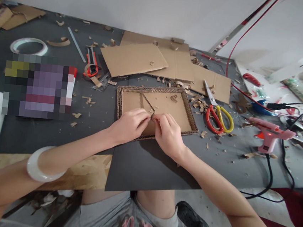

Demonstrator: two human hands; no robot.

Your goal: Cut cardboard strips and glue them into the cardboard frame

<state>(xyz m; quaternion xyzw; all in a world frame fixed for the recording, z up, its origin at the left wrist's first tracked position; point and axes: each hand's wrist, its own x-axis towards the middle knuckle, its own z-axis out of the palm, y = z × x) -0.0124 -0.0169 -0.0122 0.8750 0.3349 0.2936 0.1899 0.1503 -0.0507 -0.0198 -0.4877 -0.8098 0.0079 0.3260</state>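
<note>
Cardboard strip [147,101] is pinched at its near end, both hands meeting on it. Left hand [134,123] closed, thumb and fingertips on the strip from the left; right hand [169,133] same from the right, fingertips just beside the left's. Exact grip of each fingertip hidden by the fingers. Strip runs away from the fingertips, angled up-left inside the cardboard tray [193,127], with a bend just past the fingertips. Far end is near the tray's far wall; can't tell if touching.

Tray lies flat on the bench [90,136], double row of corrugated edging around the rim. Both hands sit over its near side, covering part of the near wall. Small curled scrap [174,98] on the tray floor, far right part.

Around it: scissors [215,114] right of the tray, blades partly open, one red handle, one yellow. Pink glue gun [270,134] further right, light on, cable off the near side. Cardboard sheets [135,60] behind the tray, overlapping. Orange cutter [91,63], glue stick [77,44] and tape roll [28,46] far left. Cardboard scraps scattered all about.
</note>
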